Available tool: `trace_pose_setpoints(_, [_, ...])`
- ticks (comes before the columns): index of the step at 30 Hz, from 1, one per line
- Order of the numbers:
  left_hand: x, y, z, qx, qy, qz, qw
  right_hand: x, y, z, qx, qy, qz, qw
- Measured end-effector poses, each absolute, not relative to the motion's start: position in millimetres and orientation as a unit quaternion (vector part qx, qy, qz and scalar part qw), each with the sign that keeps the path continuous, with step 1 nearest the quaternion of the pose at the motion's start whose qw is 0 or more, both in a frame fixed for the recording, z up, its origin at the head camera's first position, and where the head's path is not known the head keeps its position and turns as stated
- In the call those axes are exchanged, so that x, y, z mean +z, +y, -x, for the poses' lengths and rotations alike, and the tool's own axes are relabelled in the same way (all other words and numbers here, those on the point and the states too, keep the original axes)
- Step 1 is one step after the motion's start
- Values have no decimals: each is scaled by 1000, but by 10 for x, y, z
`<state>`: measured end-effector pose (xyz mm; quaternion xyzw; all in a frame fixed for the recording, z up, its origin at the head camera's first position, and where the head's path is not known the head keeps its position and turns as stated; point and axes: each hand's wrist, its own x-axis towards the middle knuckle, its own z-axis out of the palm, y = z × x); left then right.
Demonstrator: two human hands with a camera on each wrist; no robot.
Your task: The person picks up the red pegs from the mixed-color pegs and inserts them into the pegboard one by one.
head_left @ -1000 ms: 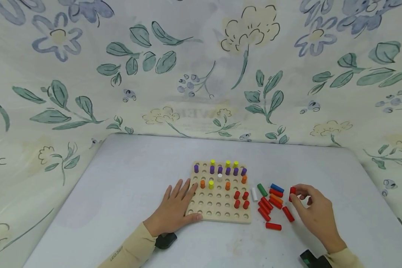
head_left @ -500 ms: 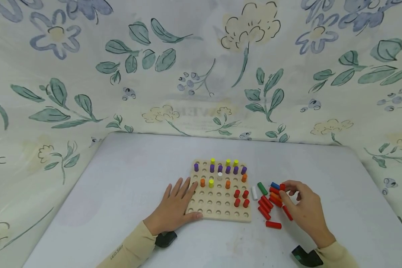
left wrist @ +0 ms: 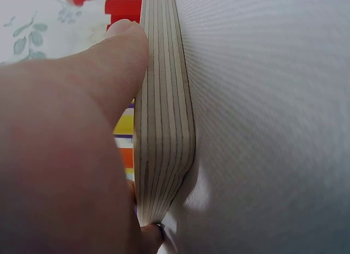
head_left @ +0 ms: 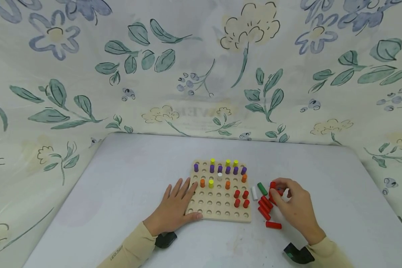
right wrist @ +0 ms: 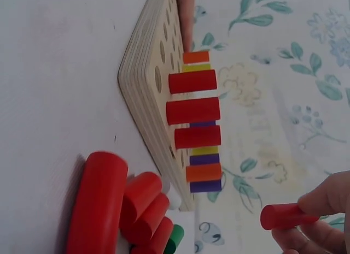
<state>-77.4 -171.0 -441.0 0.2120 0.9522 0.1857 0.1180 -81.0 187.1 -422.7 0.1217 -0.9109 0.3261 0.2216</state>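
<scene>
A wooden pegboard (head_left: 223, 217) lies on the table with several upright purple, yellow, orange, white and red pegs in its holes. My left hand (head_left: 174, 209) rests on its left side, fingers spread and straight. In the left wrist view the thumb (left wrist: 117, 57) lies along the board's upper edge. To the right of the board, my right hand (head_left: 296, 208) pinches a red peg (right wrist: 284, 216) between thumb and fingers, above the loose pegs. Four upright red pegs, avoided by both hands, are several red pegs (right wrist: 192, 110) near the board's front right corner.
Loose pegs lie between the board and my right hand: a white peg (head_left: 254, 193), a green peg (head_left: 262, 188) and several red ones, including one red peg (head_left: 273, 225) nearest me. A flowered cloth (head_left: 201, 93) hangs behind the white table (head_left: 137, 160).
My right hand has moved left with the red peg, from the right side of the loose pegs to over them. The left hand has stayed on the board.
</scene>
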Motion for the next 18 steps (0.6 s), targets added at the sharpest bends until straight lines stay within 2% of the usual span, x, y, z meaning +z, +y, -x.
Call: trace_pose_setpoints(18, [-4400, -1706, 764, 184, 952, -218, 115, -4171, 1654, 821, 366, -904, -121, 185])
